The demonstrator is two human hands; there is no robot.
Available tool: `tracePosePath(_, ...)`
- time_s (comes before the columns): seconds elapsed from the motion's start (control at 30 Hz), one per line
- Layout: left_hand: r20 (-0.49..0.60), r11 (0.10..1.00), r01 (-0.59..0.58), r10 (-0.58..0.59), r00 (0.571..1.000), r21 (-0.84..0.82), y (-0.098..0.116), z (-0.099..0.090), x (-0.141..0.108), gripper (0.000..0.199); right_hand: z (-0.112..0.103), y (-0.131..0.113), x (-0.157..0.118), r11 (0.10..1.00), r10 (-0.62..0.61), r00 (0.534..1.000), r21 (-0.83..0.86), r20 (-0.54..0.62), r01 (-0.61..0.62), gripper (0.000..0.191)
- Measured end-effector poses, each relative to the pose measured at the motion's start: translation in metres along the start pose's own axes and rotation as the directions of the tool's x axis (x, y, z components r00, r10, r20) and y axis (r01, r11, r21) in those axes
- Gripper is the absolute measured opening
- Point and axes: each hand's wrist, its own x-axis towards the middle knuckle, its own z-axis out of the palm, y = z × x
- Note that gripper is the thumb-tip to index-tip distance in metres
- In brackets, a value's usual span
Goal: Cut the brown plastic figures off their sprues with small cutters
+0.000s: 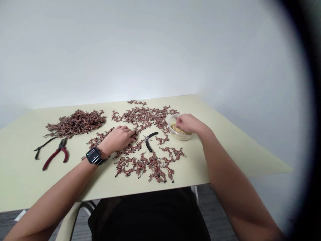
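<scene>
My left hand [119, 138], with a black watch [93, 156] on the wrist, lies palm down with spread fingers on small brown animal-shaped pieces [136, 165]. My right hand [185, 123] reaches into a round clear tub [181, 136] of tiny gold-coloured bits [177, 129]. Its fingers are closed together, and whatever they may pinch is too small to make out. Between my hands, small pliers with black handles [148, 145] rest on the table, their jaws towards my left hand.
At the left is a dense heap of brown pieces [77, 122]. Red-handled pliers [57, 154] and a thin black tool [42, 147] lie in front of it. More pieces [145, 114] spread behind my hands. The pale table [235, 144] meets a white wall.
</scene>
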Motion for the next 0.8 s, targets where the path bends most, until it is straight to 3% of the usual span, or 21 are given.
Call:
tracePosePath(0.33,-0.006,1.0,-0.007,0.007,1.0,0.0,0.001,0.0,0.0,0.045,-0.006,-0.009,-0.01,1.0,0.009,0.999,0.024,-0.045,-0.008,0.005)
tracePosePath(0.5,0.006,1.0,-0.007,0.007,1.0,0.014,0.003,-0.002,0.0,0.045,-0.005,-0.01,-0.008,0.999,0.024,0.987,0.048,-0.158,-0.016,0.01)
tracePosePath(0.7,0.007,0.999,-0.019,0.019,1.0,0.034,0.003,-0.001,0.0,0.044,-0.005,-0.021,-0.01,0.988,0.052,0.907,0.156,-0.419,0.016,0.011)
tracePosePath(0.8,-0.009,0.999,-0.022,0.022,1.0,0.025,0.002,0.0,0.0,0.042,-0.006,-0.035,-0.016,0.967,0.023,0.853,0.23,-0.521,0.114,0.013)
